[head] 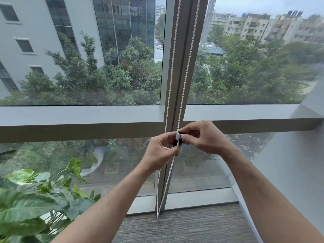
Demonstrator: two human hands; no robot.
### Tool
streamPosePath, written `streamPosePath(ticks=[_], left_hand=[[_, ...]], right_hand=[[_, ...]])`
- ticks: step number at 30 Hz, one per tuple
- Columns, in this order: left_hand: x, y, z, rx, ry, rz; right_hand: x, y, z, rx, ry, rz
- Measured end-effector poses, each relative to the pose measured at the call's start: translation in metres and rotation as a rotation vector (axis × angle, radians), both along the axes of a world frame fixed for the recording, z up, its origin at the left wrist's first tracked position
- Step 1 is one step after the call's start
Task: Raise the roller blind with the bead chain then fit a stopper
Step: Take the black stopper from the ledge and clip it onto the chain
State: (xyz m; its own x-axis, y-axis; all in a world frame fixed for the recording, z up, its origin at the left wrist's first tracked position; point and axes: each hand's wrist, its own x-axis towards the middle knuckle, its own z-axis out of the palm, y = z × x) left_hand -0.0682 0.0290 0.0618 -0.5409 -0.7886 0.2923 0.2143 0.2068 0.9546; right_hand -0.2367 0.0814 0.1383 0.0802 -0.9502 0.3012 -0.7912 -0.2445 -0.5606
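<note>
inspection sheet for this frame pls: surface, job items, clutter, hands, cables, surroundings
Surface: grey carpet below the window; no worktop seen.
Job's things: white bead chain hangs as a loop in front of the window mullion, its bottom near the carpet. A small stopper, white with a dark part, sits on the right-hand strand. No blind fabric in view.
Clutter: nothing seen.
Grippers: left hand and right hand both pinch the stopper at the chain.
Cables: nothing seen apart from the chain.
Surroundings: leafy potted plant at lower left; trees and buildings beyond the glass.
</note>
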Motion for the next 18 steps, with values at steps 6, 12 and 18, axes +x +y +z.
streamPosePath(ticks=[6,12,18], left_hand=[[0.0001,-0.0003,0.0048,0.017,0.023,-0.011],[0.0019,-0.0033,0.0076,-0.011,0.005,-0.004],[0.0007,-0.0025,0.0064,-0.045,-0.022,0.025]], right_hand=[[-0.0016,-0.0015,0.0081,0.018,0.029,0.017],[0.0022,-0.0031,0.0096,0.026,0.056,0.027],[0.0075,-0.0023,0.0063,0.014,0.063,-0.019]])
